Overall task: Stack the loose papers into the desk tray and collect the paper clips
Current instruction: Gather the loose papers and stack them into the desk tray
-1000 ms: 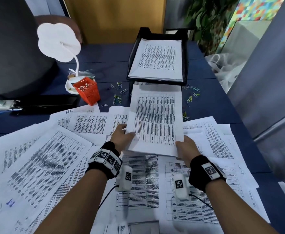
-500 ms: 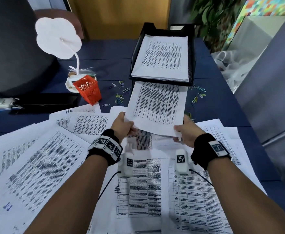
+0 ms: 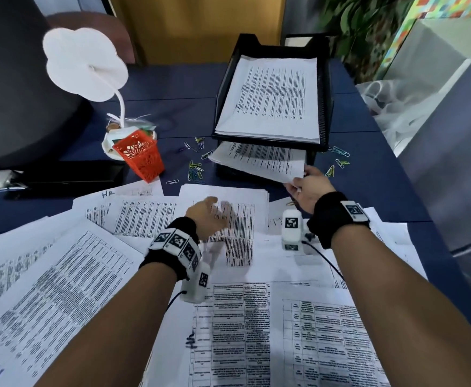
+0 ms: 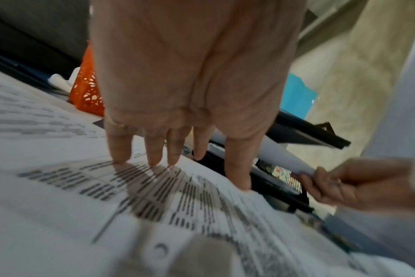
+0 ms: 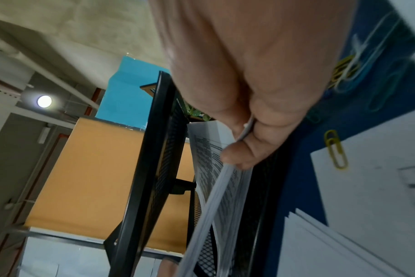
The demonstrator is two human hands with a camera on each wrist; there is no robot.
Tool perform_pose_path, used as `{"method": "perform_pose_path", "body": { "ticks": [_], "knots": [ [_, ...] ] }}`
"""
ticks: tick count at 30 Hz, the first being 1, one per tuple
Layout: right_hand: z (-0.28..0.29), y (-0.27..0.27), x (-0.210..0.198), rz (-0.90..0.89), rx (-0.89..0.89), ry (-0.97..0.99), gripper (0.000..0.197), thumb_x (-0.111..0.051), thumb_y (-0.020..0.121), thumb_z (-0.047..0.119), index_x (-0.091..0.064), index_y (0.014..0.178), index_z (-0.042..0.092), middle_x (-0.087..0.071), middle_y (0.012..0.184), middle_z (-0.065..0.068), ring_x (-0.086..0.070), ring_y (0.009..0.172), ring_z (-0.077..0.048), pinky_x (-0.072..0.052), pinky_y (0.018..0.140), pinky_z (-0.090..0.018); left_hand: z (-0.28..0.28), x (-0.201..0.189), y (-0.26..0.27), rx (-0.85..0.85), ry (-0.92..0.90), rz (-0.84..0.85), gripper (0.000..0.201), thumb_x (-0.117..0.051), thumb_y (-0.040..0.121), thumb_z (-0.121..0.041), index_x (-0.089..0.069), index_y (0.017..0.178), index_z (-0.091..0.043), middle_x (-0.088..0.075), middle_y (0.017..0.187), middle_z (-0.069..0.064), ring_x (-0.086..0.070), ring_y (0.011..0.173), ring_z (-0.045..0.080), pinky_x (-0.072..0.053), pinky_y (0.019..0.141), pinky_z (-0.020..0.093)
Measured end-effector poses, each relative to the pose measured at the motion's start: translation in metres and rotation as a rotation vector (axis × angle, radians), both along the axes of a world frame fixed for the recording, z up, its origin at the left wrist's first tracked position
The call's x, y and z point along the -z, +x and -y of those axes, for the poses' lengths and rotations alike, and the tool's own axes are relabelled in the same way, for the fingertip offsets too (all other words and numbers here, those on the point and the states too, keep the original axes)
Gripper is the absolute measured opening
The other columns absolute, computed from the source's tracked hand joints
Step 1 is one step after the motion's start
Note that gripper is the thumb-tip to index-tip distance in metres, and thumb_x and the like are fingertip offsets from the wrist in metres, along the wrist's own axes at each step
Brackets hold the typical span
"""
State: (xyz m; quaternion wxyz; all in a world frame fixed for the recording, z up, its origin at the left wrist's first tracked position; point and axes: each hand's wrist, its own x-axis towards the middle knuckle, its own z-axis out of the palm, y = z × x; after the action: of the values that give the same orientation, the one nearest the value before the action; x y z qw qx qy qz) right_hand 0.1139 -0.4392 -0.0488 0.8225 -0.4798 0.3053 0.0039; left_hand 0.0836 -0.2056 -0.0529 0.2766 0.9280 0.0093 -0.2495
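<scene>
The dark blue surface (image 3: pixel 173 88) is covered over its near half by loose papers (image 3: pixel 61 275), printed sheets overlapping from the left edge to the right edge. At the far side, toward the right edge, stands the black desk tray (image 3: pixel 324 107), two tiers, its upper tier holding a neat pile of printed sheets. A sheaf of papers (image 3: pixel 259 160) lies half inside the lower tier, its near part sticking out toward the person. The right hand (image 3: pixel 307 188) pinches the near right corner of that sheaf, thumb on top and fingers beneath. The left hand (image 3: pixel 206 216) is spread wide with straight fingers, fingertips (image 4: pixel 119 151) touching a sheet in the middle of the surface, holding nothing. An orange mesh cup (image 3: pixel 140 155) stands left of the tray, in front of a white lamp (image 3: pixel 85 64). Coloured paper clips (image 3: pixel 195 169) lie scattered between cup and tray, with more paper clips (image 3: pixel 339 157) just right of the tray.
</scene>
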Motion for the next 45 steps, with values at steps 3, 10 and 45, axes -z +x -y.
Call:
{"method": "perform_pose_path", "body": {
  "ticks": [3,10,45],
  "knots": [
    [0.001,0.014,0.000,-0.006,0.080,-0.023,0.038,-0.037,0.091,-0.020,-0.049,0.109,0.011,-0.047,0.108,-0.017,-0.051,0.081,-0.024,-0.054,0.056,-0.025,0.001,0.005,-0.003,0.215,0.279,-0.008,0.083,-0.077,0.072,-0.040,-0.035,0.141,-0.022,-0.033,0.148,0.009,-0.036,0.132,0.029,-0.036,0.108,0.043],
    [0.007,0.033,0.002,-0.233,0.051,-0.416,0.034,-0.041,0.100,0.015,-0.044,0.134,0.015,-0.040,0.145,-0.011,-0.049,0.125,-0.024,-0.048,0.087,-0.023,0.006,0.008,-0.005,0.223,0.333,-0.050,0.093,-0.080,0.070,-0.039,-0.028,0.146,-0.025,-0.013,0.156,0.008,-0.019,0.140,0.031,-0.031,0.110,0.051],
    [0.037,-0.186,-0.006,-0.324,-0.824,-1.159,0.038,-0.074,0.078,0.014,-0.066,0.114,0.015,-0.065,0.114,-0.004,-0.061,0.096,-0.018,-0.047,0.080,-0.023,0.023,-0.002,-0.112,0.457,0.373,0.056,0.073,-0.069,0.075,-0.052,-0.040,0.136,-0.024,-0.044,0.134,0.007,-0.046,0.120,0.026,-0.043,0.098,0.041]
  ]
}}
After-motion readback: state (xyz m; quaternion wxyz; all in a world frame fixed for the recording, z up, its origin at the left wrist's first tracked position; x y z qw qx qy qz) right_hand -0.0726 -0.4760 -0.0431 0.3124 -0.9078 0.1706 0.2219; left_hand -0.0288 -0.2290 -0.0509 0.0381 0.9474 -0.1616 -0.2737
